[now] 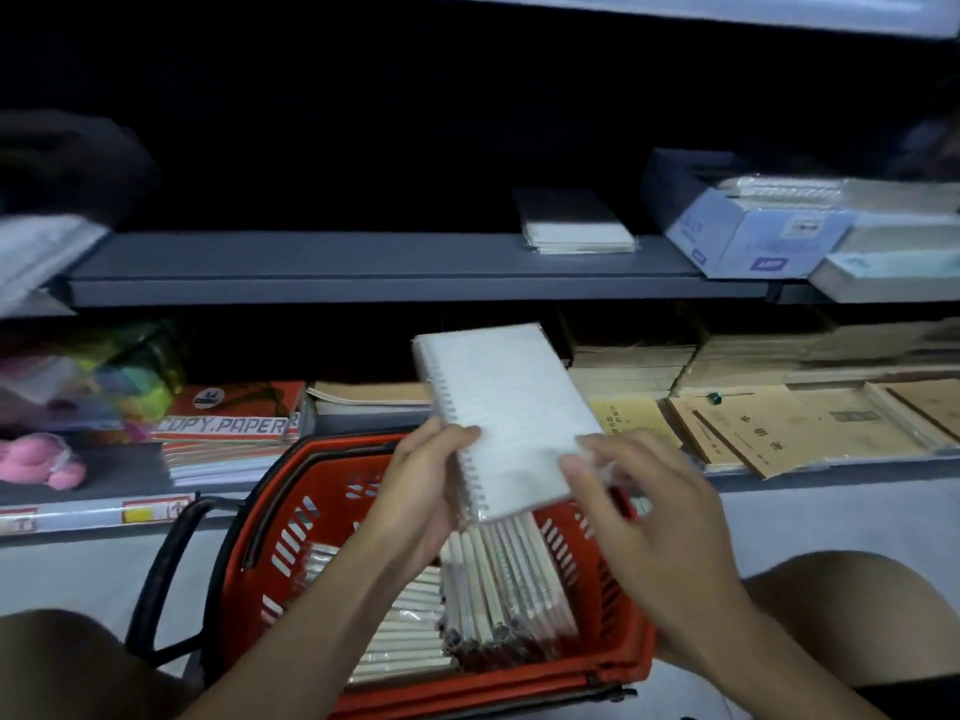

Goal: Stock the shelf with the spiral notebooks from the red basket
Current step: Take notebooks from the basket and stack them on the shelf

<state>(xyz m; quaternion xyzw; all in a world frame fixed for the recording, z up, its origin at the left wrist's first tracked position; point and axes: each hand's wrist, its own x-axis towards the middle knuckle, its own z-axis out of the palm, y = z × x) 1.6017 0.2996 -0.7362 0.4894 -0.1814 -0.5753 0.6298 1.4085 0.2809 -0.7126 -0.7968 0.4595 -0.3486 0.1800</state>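
Observation:
A white spiral notebook [511,413] in clear wrap is held up above the red basket [311,501], tilted with its spiral on the left. My left hand [421,485] grips its spiral edge near the bottom. My right hand [634,501] pinches its lower right corner. Several more wrapped spiral notebooks [493,584] stand and lie inside the basket below. On the dark grey shelf [337,262] above, a small stack of notebooks [576,226] lies toward the right.
A blue-and-white box [748,231] of goods sits at the shelf's right end. The lower shelf holds copy paper packs [228,423], brown exercise books [789,428] and pink and coloured items [47,459] at left. My knees frame the basket on the floor.

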